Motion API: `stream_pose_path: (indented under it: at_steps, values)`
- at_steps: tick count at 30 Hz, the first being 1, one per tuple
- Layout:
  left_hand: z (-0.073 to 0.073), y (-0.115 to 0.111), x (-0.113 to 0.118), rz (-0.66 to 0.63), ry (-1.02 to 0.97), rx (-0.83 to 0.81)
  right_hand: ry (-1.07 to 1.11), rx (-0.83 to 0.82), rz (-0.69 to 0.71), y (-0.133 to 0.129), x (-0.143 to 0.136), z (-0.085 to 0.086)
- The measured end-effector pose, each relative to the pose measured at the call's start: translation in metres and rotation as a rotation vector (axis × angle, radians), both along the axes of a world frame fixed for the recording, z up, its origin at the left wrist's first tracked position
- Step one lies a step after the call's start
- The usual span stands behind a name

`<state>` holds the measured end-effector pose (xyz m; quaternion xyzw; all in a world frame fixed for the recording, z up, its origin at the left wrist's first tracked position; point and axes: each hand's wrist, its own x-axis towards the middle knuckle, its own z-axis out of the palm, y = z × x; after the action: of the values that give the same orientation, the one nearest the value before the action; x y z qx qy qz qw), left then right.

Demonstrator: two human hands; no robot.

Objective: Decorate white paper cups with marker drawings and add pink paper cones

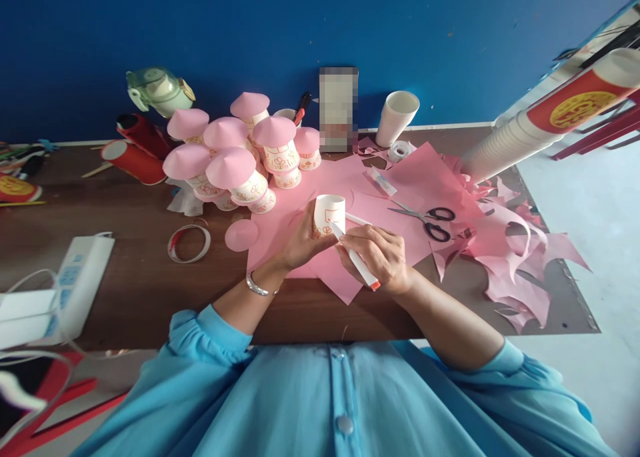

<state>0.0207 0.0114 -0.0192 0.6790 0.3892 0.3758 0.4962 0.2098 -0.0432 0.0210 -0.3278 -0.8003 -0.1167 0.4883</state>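
Your blue shirt [300, 404] was closest, by the front edge of the tabletop [150, 304]. Beyond it, the grip of your right hand [377, 254] was closed around a white marker [364, 269], its tip at the red lines on a paper cup [330, 206]. Your left hand [303, 240] curled around that cup's side, above the pink paper [345, 177]. Black-handled scissors [424, 218] lay to the right. Farther back, on the left, stood cups with pink cone roofs [231, 168]; stacked white cups [397, 122] stood near the blue wall [250, 30].
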Motion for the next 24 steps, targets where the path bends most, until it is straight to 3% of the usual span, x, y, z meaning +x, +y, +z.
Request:
stream_pose_path:
  at_steps: [24]
  values:
    - [-0.0025, -0.0003, 0.0007, 0.004, 0.014, 0.017, 0.016, -0.042, -0.014, -0.0009, 0.0002, -0.0036]
